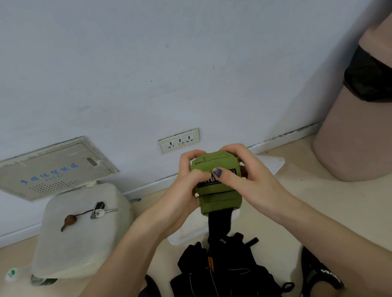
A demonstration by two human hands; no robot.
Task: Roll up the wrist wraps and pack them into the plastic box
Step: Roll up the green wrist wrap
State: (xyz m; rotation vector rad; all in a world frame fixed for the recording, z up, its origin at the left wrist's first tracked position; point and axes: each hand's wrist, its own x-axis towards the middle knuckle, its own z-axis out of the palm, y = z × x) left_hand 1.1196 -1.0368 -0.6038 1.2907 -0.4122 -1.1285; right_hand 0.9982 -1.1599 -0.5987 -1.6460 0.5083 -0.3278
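- Rolling step is being done: green wrap (217,184) is being held as a nearly full roll, raised in mid-air in front of the wall, above the box (185,236).
- A black strap tail (216,225) is hanging from the roll's underside down toward the black wraps (222,276) piled on the floor.
- Left hand (184,191) is being curled round the roll's left side, thumb laid across the front label.
- Right hand (248,179) is being curled over the top and right side, thumb pressed on the label; both grips are closed tight on the roll.
- Next, judged: the tail needs winding in and fastening, roll kept squeezed so it is not loosened, then lowered into the box.
- Box is mostly hidden behind hands; contents cannot be told.
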